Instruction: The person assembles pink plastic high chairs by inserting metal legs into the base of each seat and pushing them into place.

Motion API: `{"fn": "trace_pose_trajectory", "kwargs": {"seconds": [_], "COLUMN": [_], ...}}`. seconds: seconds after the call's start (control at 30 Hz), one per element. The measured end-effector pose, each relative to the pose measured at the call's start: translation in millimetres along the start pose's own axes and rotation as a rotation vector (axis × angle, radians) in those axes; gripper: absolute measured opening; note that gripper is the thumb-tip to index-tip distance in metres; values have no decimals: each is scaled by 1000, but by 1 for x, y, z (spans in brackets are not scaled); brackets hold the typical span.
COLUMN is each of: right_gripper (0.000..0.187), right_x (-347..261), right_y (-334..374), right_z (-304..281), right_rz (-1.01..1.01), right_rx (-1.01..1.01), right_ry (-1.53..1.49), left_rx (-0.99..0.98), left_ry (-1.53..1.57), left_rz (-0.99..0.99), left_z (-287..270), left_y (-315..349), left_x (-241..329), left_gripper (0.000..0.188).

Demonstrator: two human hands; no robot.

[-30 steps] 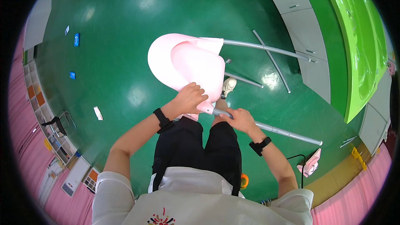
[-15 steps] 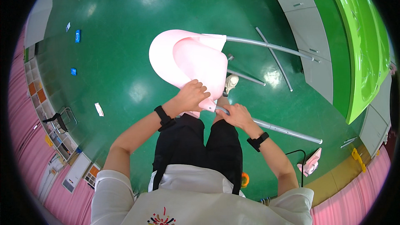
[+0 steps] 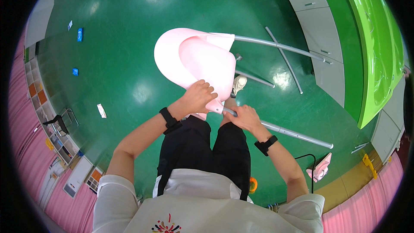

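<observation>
Two hands are gripping a pink chair seat and its grey leg above a green floor.

The left hand (image 3: 199, 97) is closing around the lower edge of the pink chair seat (image 3: 196, 62), held up in front of the person's legs; the right hand (image 3: 243, 116) is wrapping around a grey metal leg (image 3: 297, 134) where it meets the seat. Another grey tube (image 3: 276, 46) is sticking out from the seat's far side. Loose rods (image 3: 284, 60) are lying on the green floor (image 3: 112, 26) beyond, near grey cabinets (image 3: 319, 30).
</observation>
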State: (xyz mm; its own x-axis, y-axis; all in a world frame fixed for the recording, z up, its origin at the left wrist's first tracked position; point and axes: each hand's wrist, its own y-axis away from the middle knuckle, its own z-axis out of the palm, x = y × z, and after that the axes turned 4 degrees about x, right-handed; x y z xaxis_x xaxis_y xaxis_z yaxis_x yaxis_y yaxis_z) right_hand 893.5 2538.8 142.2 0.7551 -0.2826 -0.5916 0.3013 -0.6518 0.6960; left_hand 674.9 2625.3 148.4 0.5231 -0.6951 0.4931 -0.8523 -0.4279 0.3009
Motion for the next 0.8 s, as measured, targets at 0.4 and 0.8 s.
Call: {"fn": "trace_pose_trajectory", "kwargs": {"seconds": [0.4, 0.8], "right_gripper": [52, 51], "right_x": [6, 4], "right_y": [-3, -3], "right_z": [3, 5], "right_rz": [-51, -46], "right_rx": [-15, 4], "right_ry": [-34, -18], "left_rx": [31, 9], "left_ry": [6, -8], "left_rz": [-5, -35], "left_z": [3, 8], "left_y": [1, 2], "left_x": [1, 1], "left_gripper": [38, 39]}}
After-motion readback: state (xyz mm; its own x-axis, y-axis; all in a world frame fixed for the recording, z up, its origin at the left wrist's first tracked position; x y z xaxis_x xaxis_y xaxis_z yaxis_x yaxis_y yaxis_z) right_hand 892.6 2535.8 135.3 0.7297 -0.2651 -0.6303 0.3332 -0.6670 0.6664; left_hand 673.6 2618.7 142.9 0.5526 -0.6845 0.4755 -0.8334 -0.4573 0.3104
